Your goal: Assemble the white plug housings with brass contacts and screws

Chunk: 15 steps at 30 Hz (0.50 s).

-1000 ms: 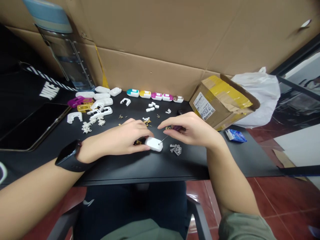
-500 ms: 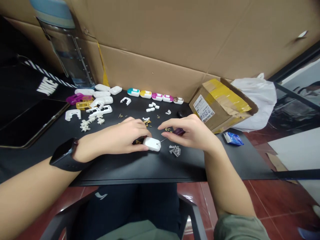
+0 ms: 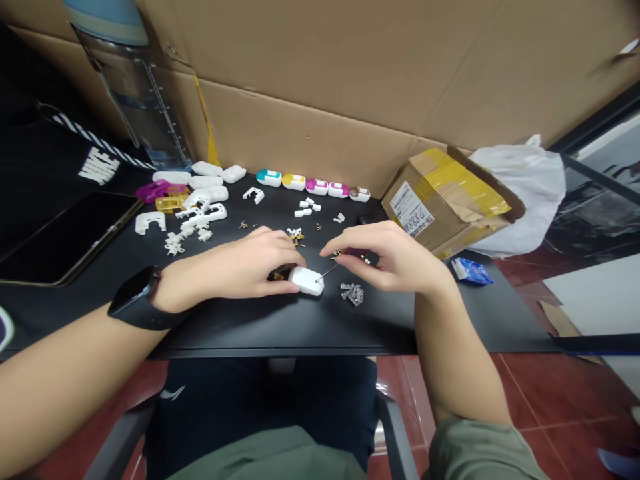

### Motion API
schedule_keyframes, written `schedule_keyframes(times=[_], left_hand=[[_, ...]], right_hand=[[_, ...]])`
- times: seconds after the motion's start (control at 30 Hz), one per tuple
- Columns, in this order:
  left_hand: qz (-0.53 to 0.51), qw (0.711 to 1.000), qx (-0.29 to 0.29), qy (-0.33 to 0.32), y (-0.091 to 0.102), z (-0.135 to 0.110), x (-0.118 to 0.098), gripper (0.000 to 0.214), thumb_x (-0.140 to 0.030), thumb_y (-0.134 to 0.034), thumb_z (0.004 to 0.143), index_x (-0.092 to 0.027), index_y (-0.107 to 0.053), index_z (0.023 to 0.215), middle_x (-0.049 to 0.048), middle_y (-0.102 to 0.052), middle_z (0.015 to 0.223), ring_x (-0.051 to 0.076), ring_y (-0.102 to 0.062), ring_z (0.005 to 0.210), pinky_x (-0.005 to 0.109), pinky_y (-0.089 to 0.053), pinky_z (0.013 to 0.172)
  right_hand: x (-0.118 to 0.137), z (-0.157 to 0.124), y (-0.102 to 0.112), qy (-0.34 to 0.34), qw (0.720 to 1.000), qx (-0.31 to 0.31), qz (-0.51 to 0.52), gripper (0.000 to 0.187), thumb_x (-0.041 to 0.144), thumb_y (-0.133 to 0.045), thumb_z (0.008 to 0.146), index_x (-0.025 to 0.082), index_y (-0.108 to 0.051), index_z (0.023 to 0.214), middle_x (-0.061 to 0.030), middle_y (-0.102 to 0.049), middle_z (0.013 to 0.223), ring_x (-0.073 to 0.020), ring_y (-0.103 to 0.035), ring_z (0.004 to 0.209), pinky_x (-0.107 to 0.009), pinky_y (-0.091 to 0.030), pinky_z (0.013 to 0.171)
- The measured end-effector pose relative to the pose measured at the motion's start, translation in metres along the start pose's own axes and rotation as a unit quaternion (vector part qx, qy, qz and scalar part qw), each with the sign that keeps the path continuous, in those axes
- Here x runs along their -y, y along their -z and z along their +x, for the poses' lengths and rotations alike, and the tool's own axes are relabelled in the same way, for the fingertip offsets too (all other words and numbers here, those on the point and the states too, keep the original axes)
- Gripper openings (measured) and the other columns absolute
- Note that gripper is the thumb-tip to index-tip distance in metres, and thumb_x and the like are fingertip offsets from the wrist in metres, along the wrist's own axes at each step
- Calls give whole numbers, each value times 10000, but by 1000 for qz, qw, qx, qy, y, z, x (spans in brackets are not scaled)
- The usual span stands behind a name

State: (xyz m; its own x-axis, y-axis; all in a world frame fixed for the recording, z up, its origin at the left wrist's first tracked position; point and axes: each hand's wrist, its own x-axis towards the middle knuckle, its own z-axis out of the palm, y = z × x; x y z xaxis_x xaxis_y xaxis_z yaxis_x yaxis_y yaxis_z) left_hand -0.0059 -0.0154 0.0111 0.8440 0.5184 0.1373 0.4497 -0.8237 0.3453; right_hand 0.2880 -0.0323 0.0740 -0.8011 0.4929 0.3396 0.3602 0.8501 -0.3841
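My left hand (image 3: pixel 253 263) is closed on a small white plastic casing (image 3: pixel 306 282), pinching its left end between thumb and fingers on the black tabletop. A screwdriver (image 3: pixel 329 271) is in my right hand (image 3: pixel 393 257); its thin metal shaft slants down to the casing's right end, where the tip meets a small hole. Most of its dark purple handle is hidden by my fingers. Just right of the casing lie clear plastic pieces (image 3: pixel 353 294). Brass screws and white bits (image 3: pixel 296 235) are scattered beyond my hands.
White and coloured shells (image 3: pixel 209 193) are piled at the back left, near a phone (image 3: pixel 65 233) and a water bottle (image 3: pixel 145 100). Several finished-looking coloured units (image 3: pixel 317 187) line the cardboard wall. A taped carton (image 3: pixel 440 200) and a blue packet (image 3: pixel 471 271) stand right.
The whole view has shifted slightly. My left hand keeps hold of the casing, and the screwdriver tip stays at its right end. Little else differs.
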Motion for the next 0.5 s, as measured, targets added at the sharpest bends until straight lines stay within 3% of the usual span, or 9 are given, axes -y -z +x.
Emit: schedule_keyframes(times=[0.17,0.27,0.43,0.5], left_hand=[[-9,1000,0,1,0,0,-1,312,-518,-683,1098,-262,-797,1234,64,-819,1161,285,-710,1136,394,-463,995],[-17,1000,-6,1,0,0,0,323,-531,-683,1095,-273,-803,1248,62,-821,1164,287,-712,1138,395,-464,1000],[-19,1000,-3,-3,-1,0,2,301,-515,-699,1085,-265,-804,1217,63,-818,1153,291,-715,1139,390,-455,1001],[-13,1000,0,-3,0,0,1,301,-512,-694,1089,-259,-800,1213,67,-817,1154,293,-714,1147,394,-452,1007]], right_hand=[[0,0,-5,-35,997,-52,-37,147,286,-726,1067,199,-826,1130,60,-680,634,-72,-493,501,-220,-420,591],[-2,-1,-2,-27,999,-29,-20,195,231,-720,1053,202,-813,1221,52,-696,705,-77,-521,545,-211,-455,623],[-4,-4,7,-22,999,31,19,420,153,-682,1026,192,-713,1444,-51,-774,1046,-143,-675,819,-242,-543,730],[-4,-4,7,-34,998,38,25,469,154,-663,1035,196,-671,1502,-45,-764,1023,-144,-661,798,-248,-536,721]])
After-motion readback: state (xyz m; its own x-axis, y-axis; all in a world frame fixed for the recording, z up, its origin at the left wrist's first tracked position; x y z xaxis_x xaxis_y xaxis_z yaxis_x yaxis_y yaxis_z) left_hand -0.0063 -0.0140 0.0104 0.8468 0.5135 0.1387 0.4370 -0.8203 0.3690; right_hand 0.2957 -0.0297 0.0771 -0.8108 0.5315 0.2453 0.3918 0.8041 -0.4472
